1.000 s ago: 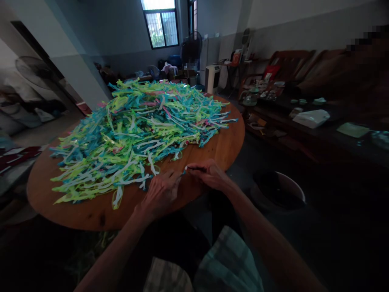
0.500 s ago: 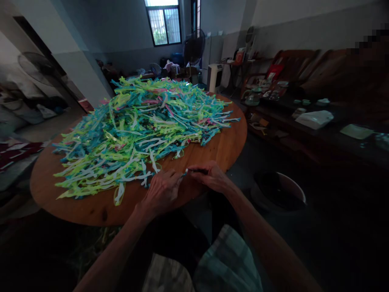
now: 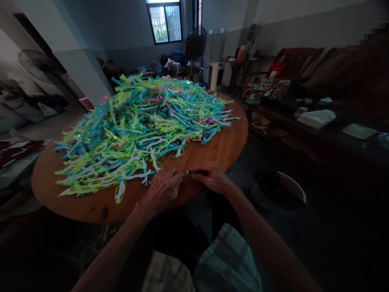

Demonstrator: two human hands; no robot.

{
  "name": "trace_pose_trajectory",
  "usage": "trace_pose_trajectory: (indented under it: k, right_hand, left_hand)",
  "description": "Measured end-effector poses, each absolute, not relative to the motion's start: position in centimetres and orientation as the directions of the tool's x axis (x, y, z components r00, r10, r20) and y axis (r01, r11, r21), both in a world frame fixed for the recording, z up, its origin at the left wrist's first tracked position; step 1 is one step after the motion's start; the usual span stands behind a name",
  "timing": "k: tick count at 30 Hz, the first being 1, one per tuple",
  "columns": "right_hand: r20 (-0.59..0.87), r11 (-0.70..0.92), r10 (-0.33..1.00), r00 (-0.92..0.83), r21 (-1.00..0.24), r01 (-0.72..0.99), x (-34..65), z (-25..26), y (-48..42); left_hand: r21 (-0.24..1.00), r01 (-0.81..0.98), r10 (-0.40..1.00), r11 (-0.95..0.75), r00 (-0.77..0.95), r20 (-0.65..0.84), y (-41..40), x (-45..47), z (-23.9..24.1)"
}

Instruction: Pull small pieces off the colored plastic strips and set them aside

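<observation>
A large heap of thin plastic strips (image 3: 146,121), yellow-green, blue, white and some pink, covers most of the round wooden table (image 3: 209,153). At the near edge my left hand (image 3: 164,187) is closed, with thumb and finger pinched towards a tiny bluish-white piece (image 3: 186,173). My right hand (image 3: 216,178) grips a slim dark tool (image 3: 200,172) whose tip meets that piece. The tool's exact kind is too dark to make out. Both hands are close together just above the tabletop, and loose white strips lie right beside my left hand.
A round bin (image 3: 293,186) stands on the floor to the right of the table. Along the right, a low dark table (image 3: 328,136) carries cups, a jug and papers. A standing fan (image 3: 195,44) and a window are at the back, a pillar (image 3: 73,52) at the left.
The view has shifted very slightly. Both hands keep nearly the same place and grip, the tool's tip still at the tiny piece. The heap looks unchanged.
</observation>
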State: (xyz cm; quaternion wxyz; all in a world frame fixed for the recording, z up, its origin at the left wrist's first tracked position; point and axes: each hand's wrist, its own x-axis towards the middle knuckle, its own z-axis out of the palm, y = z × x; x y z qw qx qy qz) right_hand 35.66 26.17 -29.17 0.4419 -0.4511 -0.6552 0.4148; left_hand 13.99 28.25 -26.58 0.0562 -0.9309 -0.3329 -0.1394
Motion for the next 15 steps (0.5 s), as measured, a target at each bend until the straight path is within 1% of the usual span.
trace_pose_trajectory:
  k: [4,9,11,14,15]
  right_hand:
    - [0.187,0.249,0.951,-0.245,-0.934,0.256,35.5,-28.8,25.9]
    - [0.2,0.301,0.922,-0.331,-0.909,0.287,35.1,-27.4,24.3]
    - [0.183,0.281,0.917,-0.353,-0.926,0.25,35.0,-26.9,24.0]
    - [0.154,0.249,0.899,-0.41,-0.95,0.19,35.0,-26.4,25.7]
    - [0.176,0.281,0.9,-0.399,-0.934,0.223,35.0,-26.3,26.8]
  left_hand:
    - [-0.02,0.621,0.593,-0.784,0.757,0.275,28.4,13.8,-26.8]
    - [0.009,0.553,0.519,-0.833,0.777,0.355,28.2,13.6,-26.9]
    - [-0.003,0.531,0.489,-0.847,0.782,0.388,27.8,13.4,-26.5]
    - [-0.006,0.588,0.528,-0.809,0.731,0.433,27.2,11.8,-25.4]
    - [0.001,0.628,0.559,-0.778,0.692,0.456,27.0,10.7,-25.0]
